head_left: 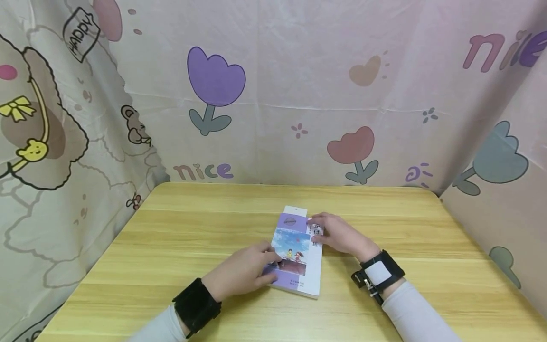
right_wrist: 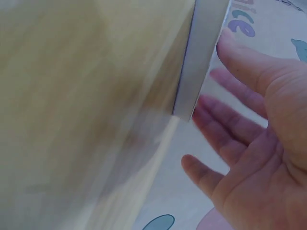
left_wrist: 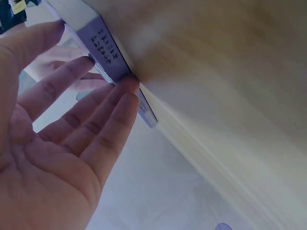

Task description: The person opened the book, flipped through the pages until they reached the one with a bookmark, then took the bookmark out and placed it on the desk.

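Left fingers (left_wrist: 110, 136) extended, right fingers (right_wrist: 206, 175) spread

The worktop (head_left: 205, 213) offered room beyond and in front of the book (head_left: 296, 242); left fingers (head_left: 269, 257) blocked its lower left side, right fingers (head_left: 323, 219) its upper right edge.

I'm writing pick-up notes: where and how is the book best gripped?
Probably grip the book midway along its spine and page edge, coming from left and right at once. It lies flat on the table, covering its underside, while those two long sides stand upright.
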`<act>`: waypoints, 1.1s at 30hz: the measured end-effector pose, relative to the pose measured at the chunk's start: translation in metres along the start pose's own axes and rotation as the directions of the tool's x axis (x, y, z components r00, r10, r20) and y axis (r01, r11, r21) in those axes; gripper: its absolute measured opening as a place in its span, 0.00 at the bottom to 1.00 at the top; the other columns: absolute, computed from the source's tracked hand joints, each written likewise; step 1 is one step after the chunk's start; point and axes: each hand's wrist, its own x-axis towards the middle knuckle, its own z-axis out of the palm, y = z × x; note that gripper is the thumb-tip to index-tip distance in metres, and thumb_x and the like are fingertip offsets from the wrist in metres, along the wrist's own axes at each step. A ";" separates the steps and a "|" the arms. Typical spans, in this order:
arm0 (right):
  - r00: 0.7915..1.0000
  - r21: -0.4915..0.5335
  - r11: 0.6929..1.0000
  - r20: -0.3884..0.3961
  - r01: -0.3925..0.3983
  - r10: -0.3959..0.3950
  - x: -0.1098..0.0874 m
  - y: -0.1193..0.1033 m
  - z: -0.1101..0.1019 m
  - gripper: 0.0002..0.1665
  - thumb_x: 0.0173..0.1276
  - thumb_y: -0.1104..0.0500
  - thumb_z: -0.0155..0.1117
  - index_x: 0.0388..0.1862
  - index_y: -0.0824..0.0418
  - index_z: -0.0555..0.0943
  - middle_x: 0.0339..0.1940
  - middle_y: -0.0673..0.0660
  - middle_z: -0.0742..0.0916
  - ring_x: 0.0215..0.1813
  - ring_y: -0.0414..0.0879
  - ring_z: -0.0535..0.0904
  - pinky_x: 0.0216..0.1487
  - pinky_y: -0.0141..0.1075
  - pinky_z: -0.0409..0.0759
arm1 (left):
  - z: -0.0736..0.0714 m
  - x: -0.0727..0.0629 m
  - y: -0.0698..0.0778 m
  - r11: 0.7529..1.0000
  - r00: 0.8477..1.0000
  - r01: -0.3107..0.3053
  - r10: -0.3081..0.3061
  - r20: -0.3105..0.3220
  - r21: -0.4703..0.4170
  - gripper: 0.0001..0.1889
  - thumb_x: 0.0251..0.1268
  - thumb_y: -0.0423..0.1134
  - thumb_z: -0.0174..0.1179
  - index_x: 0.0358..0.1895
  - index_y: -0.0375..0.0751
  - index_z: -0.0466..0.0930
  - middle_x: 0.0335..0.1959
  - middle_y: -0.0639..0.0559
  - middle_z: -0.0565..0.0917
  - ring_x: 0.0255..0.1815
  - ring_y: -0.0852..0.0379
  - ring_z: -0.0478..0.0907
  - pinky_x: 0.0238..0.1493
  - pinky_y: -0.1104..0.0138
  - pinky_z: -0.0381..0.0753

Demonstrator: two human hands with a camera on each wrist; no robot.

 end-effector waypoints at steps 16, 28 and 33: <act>0.980 -0.049 0.979 -0.056 -0.196 0.193 -0.001 0.003 0.001 0.42 0.70 0.46 0.78 0.70 0.74 0.79 0.61 0.72 0.87 0.57 0.57 0.85 0.65 0.56 0.86 | 0.008 -0.002 0.021 0.999 0.999 0.026 -0.026 -0.029 0.021 0.29 0.62 0.57 0.78 0.61 0.46 0.88 0.52 0.52 0.85 0.38 0.67 0.74 0.42 0.74 0.83; 0.972 0.068 0.972 -0.041 -0.226 0.230 0.000 0.010 -0.005 0.26 0.74 0.52 0.75 0.62 0.69 0.86 0.37 0.55 0.89 0.35 0.44 0.78 0.38 0.34 0.77 | 0.010 0.010 0.028 0.999 0.998 0.043 -0.041 -0.055 0.033 0.27 0.62 0.54 0.79 0.60 0.45 0.88 0.49 0.52 0.83 0.37 0.65 0.73 0.40 0.73 0.82; 0.965 0.111 0.960 -0.030 -0.256 0.261 -0.002 0.010 -0.009 0.23 0.74 0.54 0.74 0.61 0.68 0.87 0.36 0.55 0.89 0.36 0.45 0.78 0.39 0.35 0.78 | 0.009 0.016 0.028 0.998 0.997 0.048 -0.046 -0.055 0.046 0.28 0.62 0.54 0.79 0.61 0.44 0.87 0.49 0.51 0.83 0.36 0.64 0.73 0.39 0.73 0.81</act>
